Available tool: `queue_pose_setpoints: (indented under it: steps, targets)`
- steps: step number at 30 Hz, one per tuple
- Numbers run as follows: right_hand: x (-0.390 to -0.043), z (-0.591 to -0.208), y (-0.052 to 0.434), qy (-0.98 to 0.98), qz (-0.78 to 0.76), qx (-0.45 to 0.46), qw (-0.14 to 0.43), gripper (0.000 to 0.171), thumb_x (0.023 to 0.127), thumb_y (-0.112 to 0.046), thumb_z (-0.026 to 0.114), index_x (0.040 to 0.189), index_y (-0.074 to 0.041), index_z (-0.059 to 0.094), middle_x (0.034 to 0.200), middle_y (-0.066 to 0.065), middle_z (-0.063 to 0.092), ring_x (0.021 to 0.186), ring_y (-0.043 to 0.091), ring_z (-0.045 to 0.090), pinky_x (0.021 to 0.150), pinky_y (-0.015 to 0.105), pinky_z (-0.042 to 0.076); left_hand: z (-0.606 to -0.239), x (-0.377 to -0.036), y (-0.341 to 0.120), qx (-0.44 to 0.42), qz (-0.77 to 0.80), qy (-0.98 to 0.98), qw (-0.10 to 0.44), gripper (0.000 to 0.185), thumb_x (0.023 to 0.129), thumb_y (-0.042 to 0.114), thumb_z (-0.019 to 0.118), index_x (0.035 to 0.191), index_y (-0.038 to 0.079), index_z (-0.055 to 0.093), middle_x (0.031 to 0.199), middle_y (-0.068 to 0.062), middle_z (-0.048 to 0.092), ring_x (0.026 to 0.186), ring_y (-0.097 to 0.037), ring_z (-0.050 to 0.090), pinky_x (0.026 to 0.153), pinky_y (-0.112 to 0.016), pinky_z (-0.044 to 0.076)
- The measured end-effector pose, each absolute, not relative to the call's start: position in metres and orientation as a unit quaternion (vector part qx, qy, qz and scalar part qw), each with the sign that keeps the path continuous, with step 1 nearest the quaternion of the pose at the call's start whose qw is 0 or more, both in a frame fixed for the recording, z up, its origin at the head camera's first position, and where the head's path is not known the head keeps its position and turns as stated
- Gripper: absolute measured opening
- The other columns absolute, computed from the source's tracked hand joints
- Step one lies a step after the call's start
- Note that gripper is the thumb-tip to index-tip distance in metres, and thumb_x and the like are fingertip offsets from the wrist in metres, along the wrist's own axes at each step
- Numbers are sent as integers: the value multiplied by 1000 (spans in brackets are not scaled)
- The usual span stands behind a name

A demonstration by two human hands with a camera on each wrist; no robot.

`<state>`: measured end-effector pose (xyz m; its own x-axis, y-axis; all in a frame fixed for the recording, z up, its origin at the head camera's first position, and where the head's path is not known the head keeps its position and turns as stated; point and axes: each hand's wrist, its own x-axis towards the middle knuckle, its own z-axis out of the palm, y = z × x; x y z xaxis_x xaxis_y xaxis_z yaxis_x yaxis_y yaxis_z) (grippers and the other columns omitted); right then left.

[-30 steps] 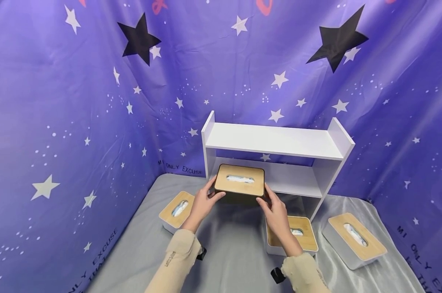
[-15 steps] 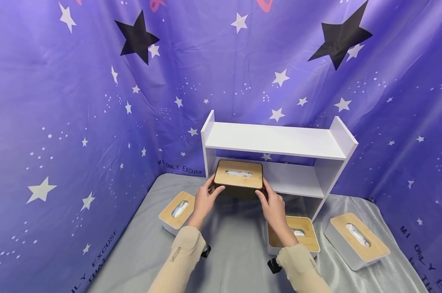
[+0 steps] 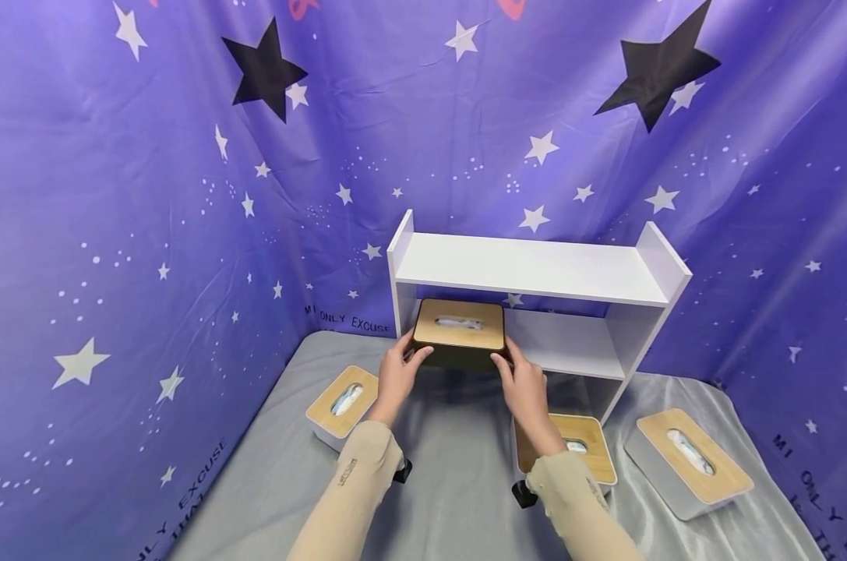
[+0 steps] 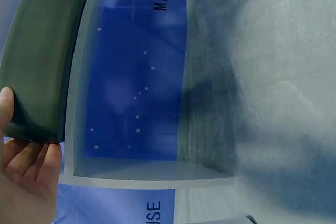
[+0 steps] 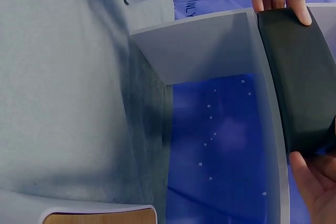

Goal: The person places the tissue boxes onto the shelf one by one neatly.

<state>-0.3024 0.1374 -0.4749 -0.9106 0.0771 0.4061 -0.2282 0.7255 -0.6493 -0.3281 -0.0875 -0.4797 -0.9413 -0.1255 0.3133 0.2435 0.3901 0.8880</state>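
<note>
Our left hand (image 3: 397,382) and right hand (image 3: 524,389) gripped the black, wood-topped rectangular box (image 3: 460,336); we judged it stiff, its ends safest.

Purple starry curtain (image 3: 430,117) beyond grey cloth (image 3: 458,467)
One white wood-topped box (image 3: 329,410) rests left, two similar boxes (image 3: 728,474) right.

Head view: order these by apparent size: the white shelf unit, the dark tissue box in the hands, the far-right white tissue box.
1. White shelf unit
2. Far-right white tissue box
3. Dark tissue box
Distance from the camera differs, so the boxes' real sizes stay unsure.
</note>
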Motion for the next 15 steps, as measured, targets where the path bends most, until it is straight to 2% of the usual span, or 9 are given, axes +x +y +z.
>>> queue_pose_setpoints:
  steps: [12,15]
  targets:
    - [-315,-479,139,-900,366,34,233,49,100,-32,59,141,-5,56,127,24,65,104,48,66,93,63,51,-480,-335,-80,-11,-522,-829,199,49,89,28,74,130,3,65,121,-18,71,109,-32,70,95,-41,59]
    - [-318,-480,140,-897,368,41,243,44,101,-29,59,137,-4,60,117,23,71,100,46,68,89,62,53,-479,-336,-80,-10,-522,-827,208,46,90,25,73,129,0,66,119,-20,71,109,-33,70,94,-43,59]
